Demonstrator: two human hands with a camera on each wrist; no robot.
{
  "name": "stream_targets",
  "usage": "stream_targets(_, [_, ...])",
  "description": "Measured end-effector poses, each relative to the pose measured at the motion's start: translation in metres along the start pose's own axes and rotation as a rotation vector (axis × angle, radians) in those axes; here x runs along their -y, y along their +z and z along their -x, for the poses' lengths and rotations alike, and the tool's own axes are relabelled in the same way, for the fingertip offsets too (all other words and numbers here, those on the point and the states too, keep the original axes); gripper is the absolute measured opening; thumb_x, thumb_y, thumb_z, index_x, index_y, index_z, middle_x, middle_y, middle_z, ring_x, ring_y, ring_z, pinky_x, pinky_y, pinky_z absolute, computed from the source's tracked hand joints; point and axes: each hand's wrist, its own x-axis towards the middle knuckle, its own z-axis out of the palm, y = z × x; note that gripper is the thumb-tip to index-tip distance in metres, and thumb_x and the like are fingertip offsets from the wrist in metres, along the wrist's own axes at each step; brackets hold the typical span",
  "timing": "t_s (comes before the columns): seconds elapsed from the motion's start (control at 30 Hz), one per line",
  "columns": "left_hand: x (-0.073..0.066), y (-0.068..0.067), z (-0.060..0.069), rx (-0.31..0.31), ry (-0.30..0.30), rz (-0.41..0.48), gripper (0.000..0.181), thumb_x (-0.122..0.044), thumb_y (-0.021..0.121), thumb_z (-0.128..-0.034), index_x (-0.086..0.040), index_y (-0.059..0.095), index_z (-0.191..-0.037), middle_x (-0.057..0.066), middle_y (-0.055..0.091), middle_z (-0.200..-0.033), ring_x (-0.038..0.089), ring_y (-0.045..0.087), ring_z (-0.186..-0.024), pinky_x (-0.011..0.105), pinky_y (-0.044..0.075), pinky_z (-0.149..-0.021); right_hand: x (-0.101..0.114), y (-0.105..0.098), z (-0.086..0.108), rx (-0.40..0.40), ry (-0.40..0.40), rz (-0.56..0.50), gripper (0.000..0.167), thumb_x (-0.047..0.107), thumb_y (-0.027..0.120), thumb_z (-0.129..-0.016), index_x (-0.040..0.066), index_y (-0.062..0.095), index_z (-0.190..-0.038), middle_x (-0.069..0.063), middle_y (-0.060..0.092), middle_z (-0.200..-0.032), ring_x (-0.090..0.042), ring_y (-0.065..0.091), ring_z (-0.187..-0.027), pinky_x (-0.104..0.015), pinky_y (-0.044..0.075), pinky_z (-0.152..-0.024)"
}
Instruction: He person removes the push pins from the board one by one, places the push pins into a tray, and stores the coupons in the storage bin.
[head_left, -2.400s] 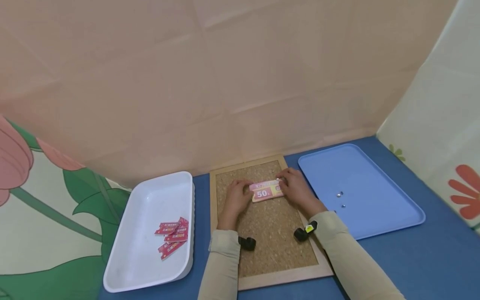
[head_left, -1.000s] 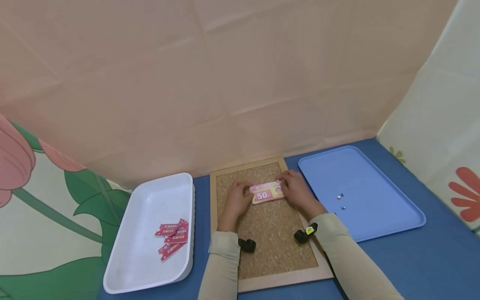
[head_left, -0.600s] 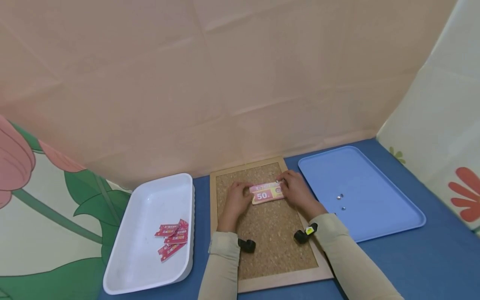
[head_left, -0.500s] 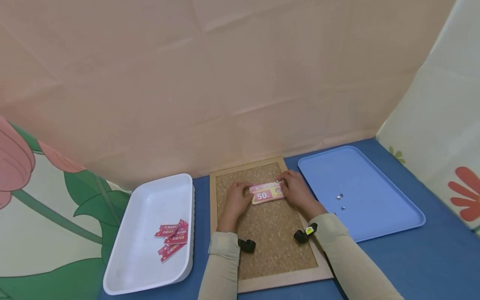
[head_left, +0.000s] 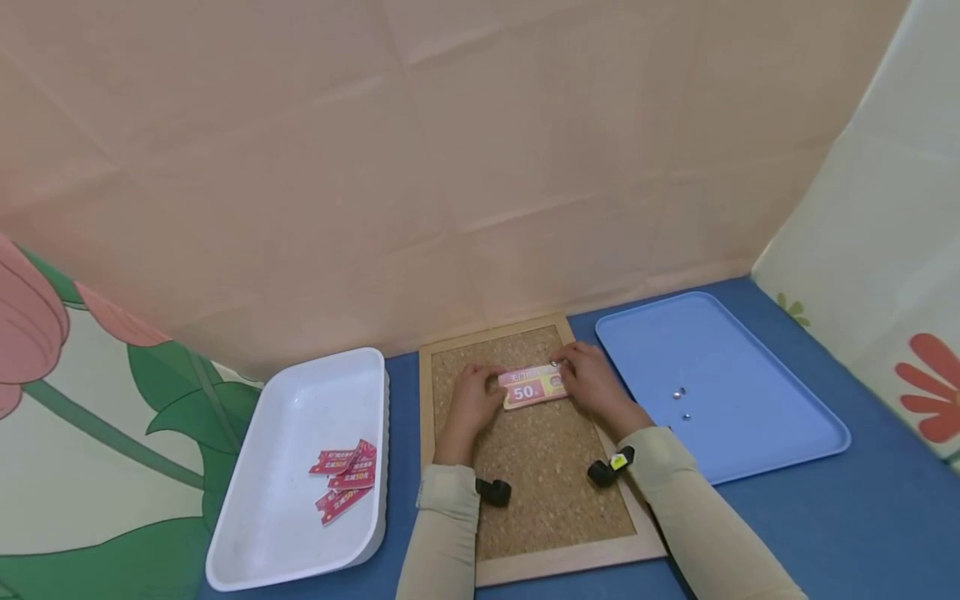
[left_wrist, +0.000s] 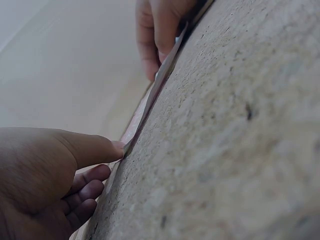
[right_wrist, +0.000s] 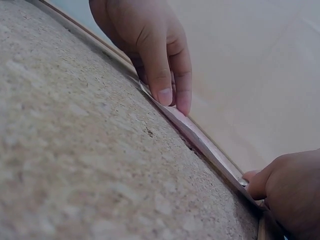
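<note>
A pink and yellow coupon (head_left: pixel 529 388) marked "50" lies on the upper part of a wood-framed cork board (head_left: pixel 555 500). My left hand (head_left: pixel 474 402) holds its left edge between thumb and forefinger. At the coupon's upper right corner, my right hand (head_left: pixel 595 385) pinches a small silver thumbtack (right_wrist: pixel 243 181). Whether the tack's point is in the cork is hidden. In the left wrist view, the coupon (left_wrist: pixel 145 107) bows slightly off the cork, with the left thumb on its near end.
To the left, a white tray (head_left: pixel 288 433) holds several red coupons (head_left: pixel 345 479). A blue tray (head_left: pixel 750 400) to the right carries a few small silver tacks (head_left: pixel 678 393). Behind the blue table rises a peach cloth wall (head_left: pixel 450 167).
</note>
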Motion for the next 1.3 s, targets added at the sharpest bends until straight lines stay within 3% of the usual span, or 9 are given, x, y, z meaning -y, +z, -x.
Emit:
stream_targets(1.0, [0.0005, -0.0008, 0.001, 0.006, -0.015, -0.001, 0.032, -0.025, 0.068, -0.0921, -0.02, 0.065, -0.123, 0.003, 0.053, -0.123, 0.023, 0.05, -0.117, 0.045, 0.042, -0.098, 0.0035, 0.0011, 0.0009, 0.015, 0.049, -0.004, 0.016, 0.008, 0.054, -0.096, 0.007, 0.065, -0.108, -0.009, 0.057, -0.115, -0.029, 0.048, -0.111, -0.046, 0.041, -0.092])
stream_targets(1.3, [0.0008, -0.0015, 0.0005, 0.002, -0.015, 0.011, 0.032, -0.025, 0.068, -0.0922, -0.019, 0.065, -0.124, 0.004, 0.052, -0.123, 0.024, 0.05, -0.117, 0.045, 0.042, -0.098, 0.0036, -0.0006, -0.0003, 0.016, 0.009, 0.001, 0.02, 0.012, 0.055, -0.096, 0.007, 0.066, -0.112, -0.012, 0.057, -0.121, -0.031, 0.047, -0.114, -0.048, 0.04, -0.094])
